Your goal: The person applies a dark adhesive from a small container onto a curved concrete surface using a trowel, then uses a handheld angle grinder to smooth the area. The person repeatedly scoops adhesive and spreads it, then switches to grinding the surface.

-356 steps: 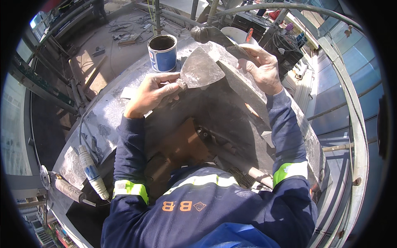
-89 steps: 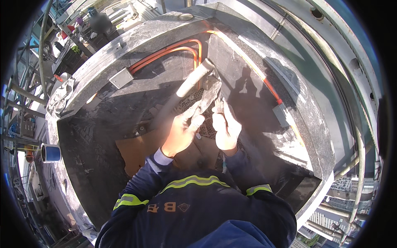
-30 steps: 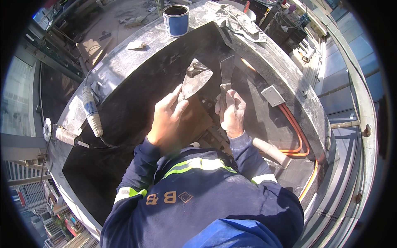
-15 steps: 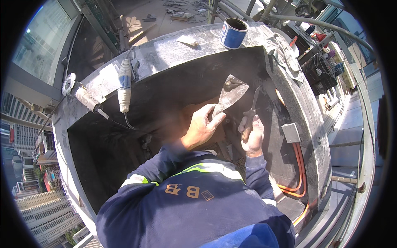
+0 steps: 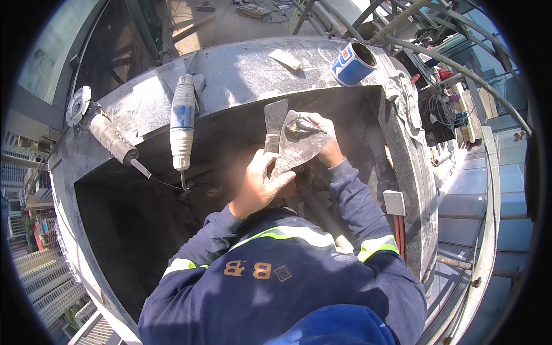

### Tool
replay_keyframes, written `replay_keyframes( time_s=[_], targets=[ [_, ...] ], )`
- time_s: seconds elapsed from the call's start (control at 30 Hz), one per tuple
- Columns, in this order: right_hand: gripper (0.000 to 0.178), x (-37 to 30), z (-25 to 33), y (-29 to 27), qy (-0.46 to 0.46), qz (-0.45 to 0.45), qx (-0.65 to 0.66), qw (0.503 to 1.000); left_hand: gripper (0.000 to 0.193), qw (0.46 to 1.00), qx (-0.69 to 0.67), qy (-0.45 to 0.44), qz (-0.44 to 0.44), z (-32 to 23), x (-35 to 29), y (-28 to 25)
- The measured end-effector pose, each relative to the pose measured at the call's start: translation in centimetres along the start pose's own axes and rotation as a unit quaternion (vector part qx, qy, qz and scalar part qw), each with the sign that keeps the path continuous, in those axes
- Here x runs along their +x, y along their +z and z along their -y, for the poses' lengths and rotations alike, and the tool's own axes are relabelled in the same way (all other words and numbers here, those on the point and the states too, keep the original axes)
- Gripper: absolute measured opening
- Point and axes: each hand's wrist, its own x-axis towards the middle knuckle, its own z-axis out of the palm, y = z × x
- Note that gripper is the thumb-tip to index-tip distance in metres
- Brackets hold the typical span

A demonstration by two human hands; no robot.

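My left hand (image 5: 257, 183) is closed around a wide putty knife (image 5: 299, 152), its thumb pressed along the narrow end of the blade. A dark putty-like lump (image 5: 299, 127) sits on that blade. Beside it stands a second, narrower scraper blade (image 5: 276, 119), rising above my left fingers. Its handle is hidden, and I cannot tell which hand bears it. At the wide blade's far right edge, my right hand (image 5: 326, 142) has its fingers bent toward the lump. Whatever lies inside those fingers is partly hidden behind the blade.
A dark-walled opening surrounds my arms, with a dusty pale rim (image 5: 230, 86). On the rim are a blue-and-white can (image 5: 352, 66), a pale block (image 5: 286, 59), a corded power tool (image 5: 182, 121), a disc grinder (image 5: 109, 135) and a rag (image 5: 405, 103). Scaffold poles (image 5: 489, 190) stand right.
My right hand has moved up and left to the wide putty knife. The two tools, apart before, are now side by side. My view has shifted, bringing the rim's tools nearer.
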Motion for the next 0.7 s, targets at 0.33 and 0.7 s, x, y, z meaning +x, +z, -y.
replay_keyframes(
  time_s=[0.33, 0.7],
  targets=[
    [0.056, 22.8, 2.6, -0.7, 0.006, 0.157, -0.662, 0.733, 0.041, 0.981, 0.175, 0.021, -0.086, 1.0, 2.1, -6.4],
    [0.017, 14.5, 9.5, -1.8, -0.03, -0.063, -0.112, 0.991, 0.036, 0.97, 0.204, 0.024, -0.128, 0.6, 4.8, -6.8]
  ],
)
